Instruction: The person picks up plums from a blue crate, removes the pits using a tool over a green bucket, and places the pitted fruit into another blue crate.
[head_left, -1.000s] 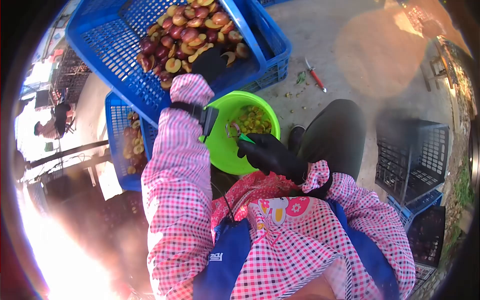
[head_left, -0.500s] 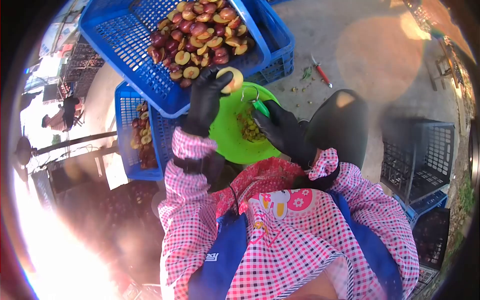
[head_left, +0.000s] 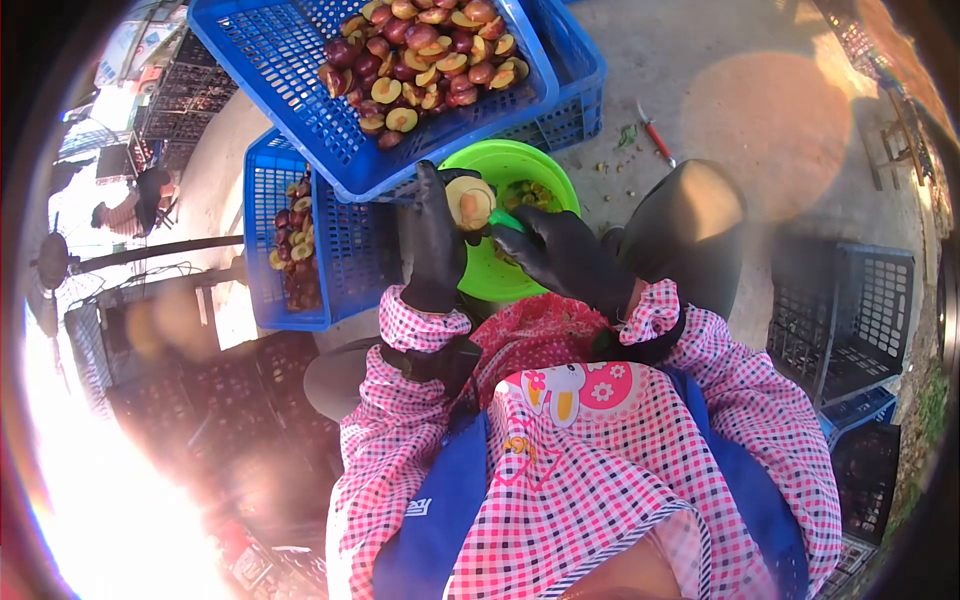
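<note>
Cut side up, a plum half (head_left: 468, 200) with its pale flesh showing is held in my black-gloved left hand (head_left: 432, 235). My black-gloved right hand (head_left: 562, 252) is closed around the green handle of a pitting tool (head_left: 507, 221). The tool's front end meets the plum half at its right edge, and its metal loop can hardly be made out against the flesh. Both hands are over the near side of a lime-green bowl (head_left: 558, 178), which has pits and scraps (head_left: 530, 195) in it. Beyond my left hand, a tilted blue crate (head_left: 290, 105) bears plum halves (head_left: 425, 65).
Another blue crate (head_left: 285, 322) with plum halves (head_left: 295, 240) stands at the left. A red-handled knife (head_left: 658, 138) lies on the concrete floor. Black crates (head_left: 840, 320) stand at the right. A person (head_left: 125, 215) sits far off at the left.
My left hand has brought the plum half down and closer to me, away from the crate. The tool in my right hand has moved left to meet it; its loop showed plainly before.
</note>
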